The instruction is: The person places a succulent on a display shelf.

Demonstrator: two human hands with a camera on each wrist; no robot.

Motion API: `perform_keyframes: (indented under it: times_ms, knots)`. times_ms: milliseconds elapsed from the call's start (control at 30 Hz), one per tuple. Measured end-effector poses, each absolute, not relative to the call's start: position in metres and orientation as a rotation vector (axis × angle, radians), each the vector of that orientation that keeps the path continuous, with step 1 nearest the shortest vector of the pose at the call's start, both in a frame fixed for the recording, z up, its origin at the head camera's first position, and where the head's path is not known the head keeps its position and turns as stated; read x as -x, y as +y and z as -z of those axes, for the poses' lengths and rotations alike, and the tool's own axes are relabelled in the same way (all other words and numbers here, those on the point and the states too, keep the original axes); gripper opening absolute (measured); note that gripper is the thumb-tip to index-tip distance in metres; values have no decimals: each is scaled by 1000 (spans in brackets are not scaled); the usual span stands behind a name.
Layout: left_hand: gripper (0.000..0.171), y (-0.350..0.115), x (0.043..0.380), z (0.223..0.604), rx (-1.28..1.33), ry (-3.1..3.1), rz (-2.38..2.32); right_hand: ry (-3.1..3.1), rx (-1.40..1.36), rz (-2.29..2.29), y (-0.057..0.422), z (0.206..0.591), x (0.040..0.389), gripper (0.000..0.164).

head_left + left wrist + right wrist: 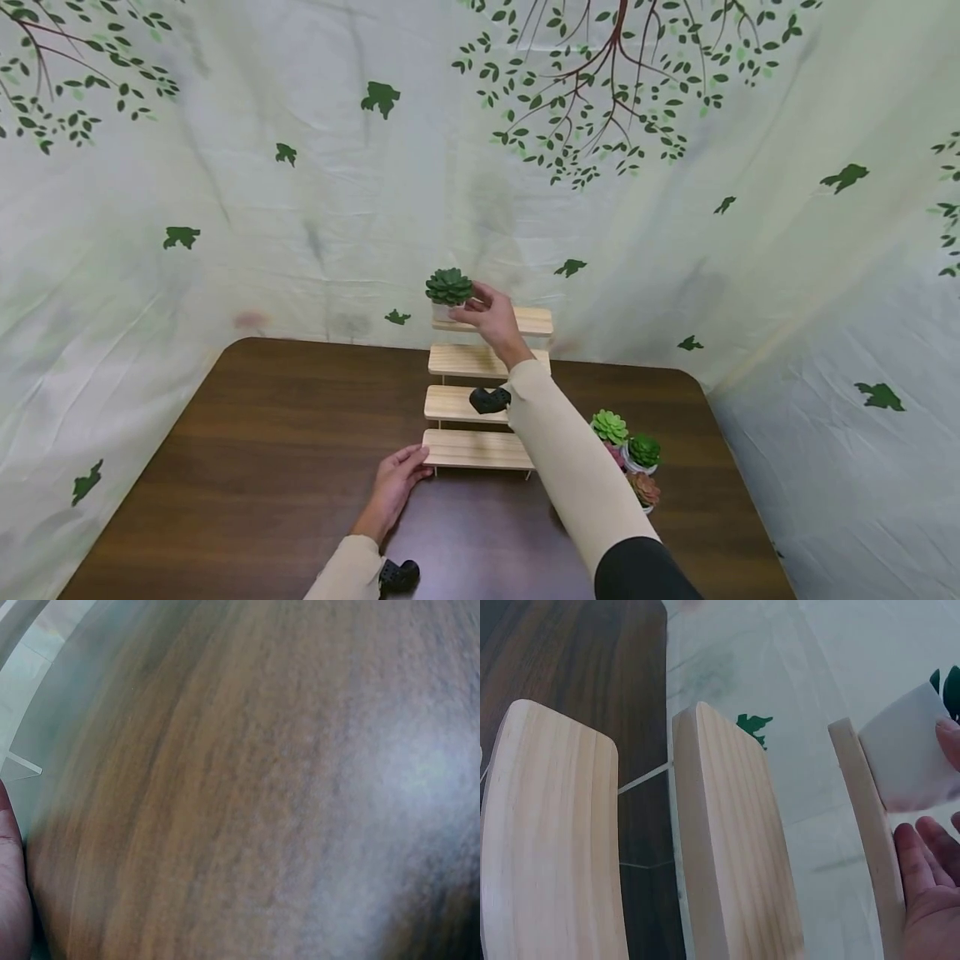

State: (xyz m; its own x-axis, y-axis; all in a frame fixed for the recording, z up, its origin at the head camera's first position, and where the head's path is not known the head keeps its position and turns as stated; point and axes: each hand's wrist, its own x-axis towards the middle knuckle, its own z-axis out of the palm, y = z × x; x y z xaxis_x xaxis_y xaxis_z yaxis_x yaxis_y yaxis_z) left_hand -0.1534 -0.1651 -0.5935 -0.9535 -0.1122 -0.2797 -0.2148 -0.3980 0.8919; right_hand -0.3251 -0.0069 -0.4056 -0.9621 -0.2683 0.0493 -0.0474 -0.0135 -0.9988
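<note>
A tiered wooden display stand with light plank shelves is on the brown table. My right hand reaches over the shelves and holds a potted succulent, dark green in a white pot, at the left end of the top shelf. In the right wrist view, the white pot sits against the top plank, with fingers beside it. My left hand grips the left end of the lowest shelf. Only a sliver of the left hand appears in the left wrist view.
To the right of the stand, several small potted succulents cluster on the table, partly hidden by the right sleeve. A white curtain with leaf prints hangs behind the brown table.
</note>
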Motion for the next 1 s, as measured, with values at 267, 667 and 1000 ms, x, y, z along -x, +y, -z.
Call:
perform_keyframes:
  times_ms: [267,667,1000]
  knots:
    - [18,-162,152,590,451,1684,-2531,2067,317,2110,22,407,318,70]
    - [19,-164,153,593,486,1700,-2520,2187,281,2080,64,410,297,60]
    - [11,-163,156,595,451,1679,-2539,2190,305,2154,111,422,282,43]
